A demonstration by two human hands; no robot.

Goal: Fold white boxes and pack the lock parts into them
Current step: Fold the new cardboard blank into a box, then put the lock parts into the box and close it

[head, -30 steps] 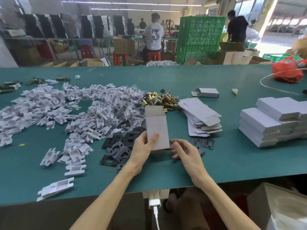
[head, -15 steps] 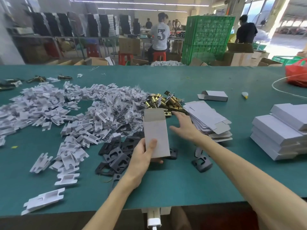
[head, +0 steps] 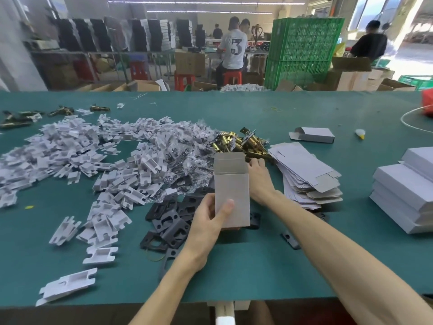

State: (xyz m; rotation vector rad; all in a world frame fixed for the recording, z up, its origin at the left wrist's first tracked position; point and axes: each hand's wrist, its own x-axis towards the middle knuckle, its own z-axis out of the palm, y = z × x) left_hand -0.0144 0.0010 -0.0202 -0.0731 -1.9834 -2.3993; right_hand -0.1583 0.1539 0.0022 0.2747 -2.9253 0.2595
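Observation:
My left hand [head: 208, 219] grips a folded white box [head: 232, 191] by its lower end, thumb across the front, and holds it upright with its top flap open. My right hand [head: 259, 177] reaches past the box's right side, fingers stretched into the pile of brass latch parts [head: 236, 143]. Whether those fingers hold a part is hidden by the box. Black plastic plates [head: 173, 221] lie under and left of the box. A heap of white plastic inserts [head: 77, 153] and clear bags of small parts [head: 187, 151] spreads to the left.
A stack of flat box blanks [head: 304, 172] lies right of my right hand. Packed white boxes [head: 405, 191] are piled at the right edge, and one folded box [head: 312, 134] lies farther back. The green table [head: 257, 266] ends near me. People work at benches behind.
My right hand left the black plates near the box's base and reached forward to the brass latch pile. My left hand keeps the box, now raised slightly more upright.

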